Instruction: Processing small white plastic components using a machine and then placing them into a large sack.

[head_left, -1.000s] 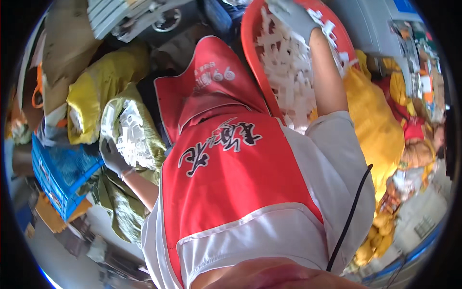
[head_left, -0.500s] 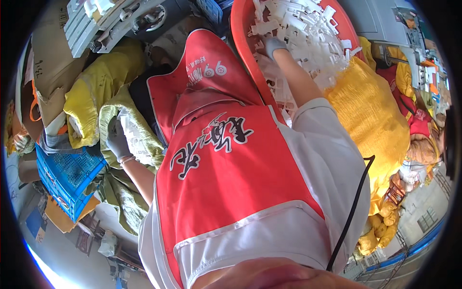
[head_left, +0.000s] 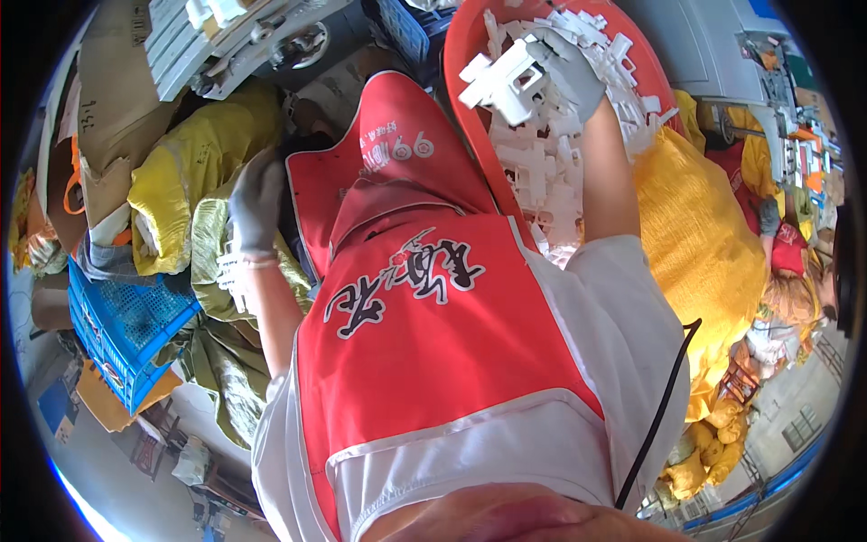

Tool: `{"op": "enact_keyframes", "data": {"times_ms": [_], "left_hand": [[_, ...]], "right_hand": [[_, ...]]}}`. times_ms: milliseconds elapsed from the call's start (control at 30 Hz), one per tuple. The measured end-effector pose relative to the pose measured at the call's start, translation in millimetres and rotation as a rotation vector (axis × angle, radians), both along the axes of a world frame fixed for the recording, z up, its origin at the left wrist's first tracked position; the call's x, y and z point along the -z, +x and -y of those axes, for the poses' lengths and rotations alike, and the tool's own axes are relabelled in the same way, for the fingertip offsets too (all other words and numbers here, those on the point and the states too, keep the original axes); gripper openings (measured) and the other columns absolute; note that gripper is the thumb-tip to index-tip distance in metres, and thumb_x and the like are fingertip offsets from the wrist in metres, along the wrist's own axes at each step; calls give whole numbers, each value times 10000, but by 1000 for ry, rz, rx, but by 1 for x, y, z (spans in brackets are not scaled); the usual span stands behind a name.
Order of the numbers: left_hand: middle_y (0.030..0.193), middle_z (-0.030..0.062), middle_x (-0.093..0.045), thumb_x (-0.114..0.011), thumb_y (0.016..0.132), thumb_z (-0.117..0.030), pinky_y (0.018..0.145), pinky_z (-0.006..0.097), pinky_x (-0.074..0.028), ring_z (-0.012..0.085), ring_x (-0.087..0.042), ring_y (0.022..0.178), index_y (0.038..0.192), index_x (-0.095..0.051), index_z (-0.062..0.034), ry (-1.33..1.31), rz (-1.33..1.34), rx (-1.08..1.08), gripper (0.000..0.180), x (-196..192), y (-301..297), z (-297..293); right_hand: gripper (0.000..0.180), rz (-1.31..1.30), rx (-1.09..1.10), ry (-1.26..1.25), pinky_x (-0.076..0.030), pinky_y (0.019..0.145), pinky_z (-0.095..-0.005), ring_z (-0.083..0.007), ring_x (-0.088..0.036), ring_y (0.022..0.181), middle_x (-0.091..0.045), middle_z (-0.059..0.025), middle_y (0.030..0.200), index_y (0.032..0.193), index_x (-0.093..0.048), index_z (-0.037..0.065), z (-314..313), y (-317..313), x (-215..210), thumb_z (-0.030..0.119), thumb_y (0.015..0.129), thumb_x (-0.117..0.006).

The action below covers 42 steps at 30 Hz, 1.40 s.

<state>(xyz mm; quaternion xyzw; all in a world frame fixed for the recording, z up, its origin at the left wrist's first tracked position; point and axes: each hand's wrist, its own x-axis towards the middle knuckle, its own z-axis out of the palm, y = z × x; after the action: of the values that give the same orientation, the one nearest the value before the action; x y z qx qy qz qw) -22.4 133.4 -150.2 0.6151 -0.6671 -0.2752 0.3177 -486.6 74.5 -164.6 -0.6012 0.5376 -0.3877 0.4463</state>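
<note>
My right hand, in a pale grey glove, grips a white moulded plastic part with a rectangular opening. It holds the part above the red tub, close to its left rim. Heaped in the tub are many similar white plastic parts. My left hand, also gloved in grey, hovers over an opened pale green woven sack at my left. White parts show inside that sack. The left fingers are blurred and turned away, so their grip is unclear.
A full orange-yellow woven sack leans against the tub's right side. At the left stand a yellow sack, a blue plastic crate and cardboard. Grey metal machinery is at the far left. My red apron covers my lap.
My right hand has come up out of the heap holding a white plastic part. My left hand has lifted away from the sack's mouth, upward and slightly right.
</note>
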Motion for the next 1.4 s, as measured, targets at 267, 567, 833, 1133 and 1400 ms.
{"op": "enact_keyframes", "data": {"times_ms": [267, 567, 833, 1133, 1400], "left_hand": [[874, 6, -627, -620, 851, -142, 695, 207, -460, 37, -530, 782, 1084, -575, 1, 200, -660, 371, 276, -35, -121, 26], [976, 10, -607, -569, 886, -131, 773, 202, -445, 56, -541, 854, 1144, -536, 26, 205, -995, 142, 304, -88, -109, 32], [1035, 166, -607, -647, 779, -197, 779, 375, -475, 352, -579, 927, 1083, -585, -66, -706, 301, 94, 337, -140, -26, 139], [896, 71, -663, -665, 799, -148, 705, 237, -507, 104, -631, 784, 1043, -604, -42, -706, -164, -131, 273, -143, 1, 128], [973, 60, -659, -641, 833, -147, 744, 232, -484, 102, -607, 826, 1039, -618, -26, -610, -131, -379, 240, -74, 79, 48]], "right_hand": [[394, 96, -34, -215, -466, 751, -251, -140, -571, 840, -576, -69, 954, 1179, -487, 28, -9, 133, -62, 191, 845, -620], [593, -418, -49, -681, -416, 892, -431, -392, -474, 1061, -419, -209, 1200, 1269, -426, 86, -30, 158, -62, 91, 725, -664], [461, -241, 98, -603, -376, 954, -365, -305, -461, 1113, -453, -163, 1207, 1253, -425, 15, 13, 131, -96, 32, 814, -565], [398, -94, -90, -730, -417, 889, -319, -247, -542, 1015, -542, -123, 1128, 1187, -525, 56, 84, 162, -146, 49, 796, -597], [392, -649, -355, -907, -398, 941, -342, -304, -500, 1090, -505, -130, 1189, 1244, -511, 173, 130, 195, -142, 147, 854, -543]]}}
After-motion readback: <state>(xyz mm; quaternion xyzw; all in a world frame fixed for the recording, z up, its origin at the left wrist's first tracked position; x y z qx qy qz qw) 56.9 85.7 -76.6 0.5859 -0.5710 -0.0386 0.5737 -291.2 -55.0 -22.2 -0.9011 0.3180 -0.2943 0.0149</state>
